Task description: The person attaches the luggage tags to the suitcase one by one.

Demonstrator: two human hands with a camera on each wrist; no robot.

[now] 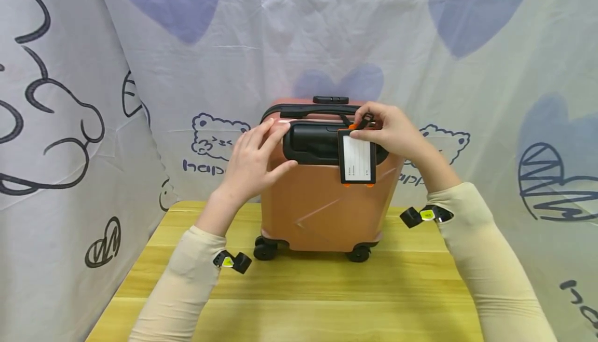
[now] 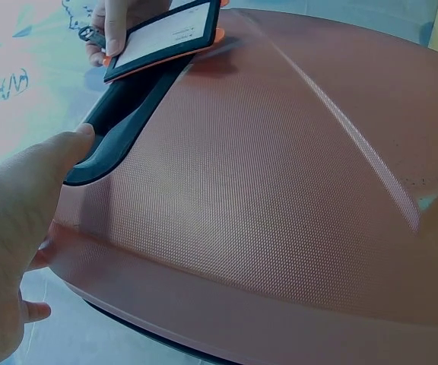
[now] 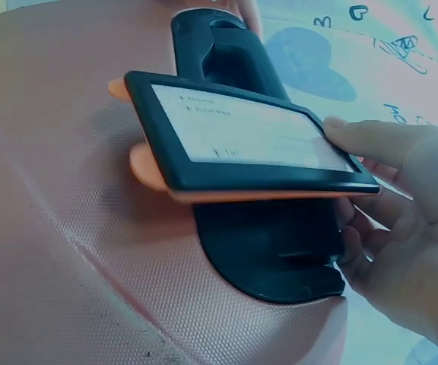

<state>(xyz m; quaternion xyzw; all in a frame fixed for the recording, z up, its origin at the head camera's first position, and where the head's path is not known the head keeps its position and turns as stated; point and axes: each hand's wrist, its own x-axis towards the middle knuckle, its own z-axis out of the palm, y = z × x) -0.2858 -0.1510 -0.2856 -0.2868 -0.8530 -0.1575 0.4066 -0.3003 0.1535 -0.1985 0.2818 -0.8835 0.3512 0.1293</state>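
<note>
A pinkish-orange suitcase (image 1: 322,207) stands upright on its black wheels. My left hand (image 1: 254,158) rests on its upper left corner with fingers spread, the thumb beside the black recessed panel (image 1: 308,142). Against the panel's right part hangs a luggage tag (image 1: 357,158) with a black frame, orange edges and a white printed card. My right hand (image 1: 388,129) pinches the tag's top end between thumb and fingers; in the right wrist view the thumb (image 3: 371,141) presses the card's edge. A black strap with a buckle (image 1: 366,120) shows by the right fingers, near the suitcase's top handle (image 1: 322,109).
The suitcase stands on a yellow wooden table (image 1: 299,300). White cloth (image 1: 280,36) printed with hearts and cartoon bears hangs behind and at both sides. A black telescopic handle top (image 1: 330,99) sits at the suitcase's back.
</note>
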